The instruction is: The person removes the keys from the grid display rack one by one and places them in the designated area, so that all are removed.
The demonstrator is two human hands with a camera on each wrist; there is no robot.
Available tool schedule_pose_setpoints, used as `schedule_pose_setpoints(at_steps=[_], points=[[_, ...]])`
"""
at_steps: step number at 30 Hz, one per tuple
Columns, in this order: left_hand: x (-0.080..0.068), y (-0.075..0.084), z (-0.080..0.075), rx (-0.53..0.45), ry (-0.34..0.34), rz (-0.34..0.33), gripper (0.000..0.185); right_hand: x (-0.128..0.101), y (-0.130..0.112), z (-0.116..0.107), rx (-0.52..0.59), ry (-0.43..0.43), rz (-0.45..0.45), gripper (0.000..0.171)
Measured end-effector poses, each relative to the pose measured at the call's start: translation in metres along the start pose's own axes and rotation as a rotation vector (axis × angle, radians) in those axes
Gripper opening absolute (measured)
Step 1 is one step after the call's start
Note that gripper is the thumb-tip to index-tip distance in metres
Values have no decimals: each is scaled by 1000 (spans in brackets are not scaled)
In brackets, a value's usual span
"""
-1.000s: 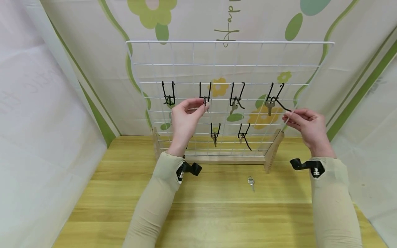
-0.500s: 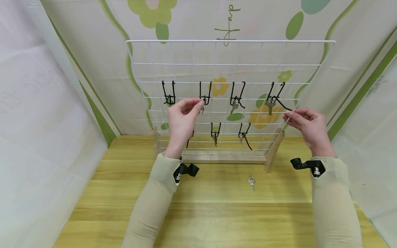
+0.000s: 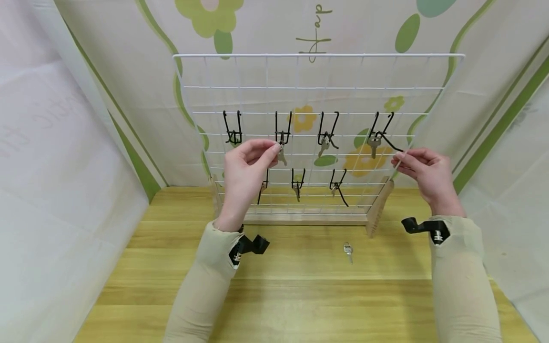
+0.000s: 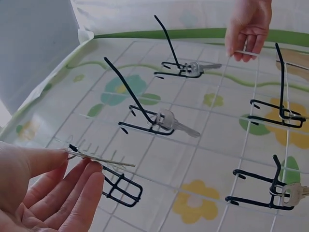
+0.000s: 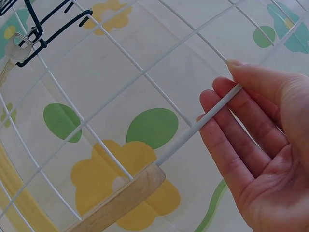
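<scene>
Pinched in the left hand (image 3: 244, 178), at the upper hook (image 3: 276, 125) second from left: a metal key (image 3: 281, 156). Cannot tell if threaded. Looks light, rigid, slippery, hardly fragile; best held by the head's edges, keeping the hole clear. In the right hand (image 3: 426, 174), gripped: one side of the white wire grid (image 3: 317, 55).

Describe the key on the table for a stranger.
Find the white wire rack on the wooden table. In front of its base, right of the middle, lies a silver key. Unlike keys on the black hooks or in the left hand, it lies flat on wood.
</scene>
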State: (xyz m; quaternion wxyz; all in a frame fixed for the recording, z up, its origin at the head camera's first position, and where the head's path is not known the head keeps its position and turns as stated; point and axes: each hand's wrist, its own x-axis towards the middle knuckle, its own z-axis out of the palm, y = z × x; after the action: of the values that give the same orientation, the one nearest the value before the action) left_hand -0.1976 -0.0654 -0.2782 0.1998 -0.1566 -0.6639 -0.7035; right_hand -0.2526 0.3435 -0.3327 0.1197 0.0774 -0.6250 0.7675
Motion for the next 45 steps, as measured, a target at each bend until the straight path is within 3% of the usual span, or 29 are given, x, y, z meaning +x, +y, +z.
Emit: schedule_pose_setpoints(at_steps=[10, 17, 27, 35, 45], points=[[-20, 10, 0, 23, -121, -47, 12, 0, 1, -1, 8, 0, -2, 17], [-36, -4, 8, 0, -256, -88, 9, 1, 1, -1, 7, 1, 2, 17], [-71, -52, 32, 37, -428, -131, 6, 2, 3, -1, 22, 1, -3, 22], [-101, -102, 46, -23, -457, -260, 9, 1, 2, -1, 14, 10, 9, 19], [-115, -153, 62, -64, -476, -469, 8, 1, 1, 0, 6, 5, 5, 14]])
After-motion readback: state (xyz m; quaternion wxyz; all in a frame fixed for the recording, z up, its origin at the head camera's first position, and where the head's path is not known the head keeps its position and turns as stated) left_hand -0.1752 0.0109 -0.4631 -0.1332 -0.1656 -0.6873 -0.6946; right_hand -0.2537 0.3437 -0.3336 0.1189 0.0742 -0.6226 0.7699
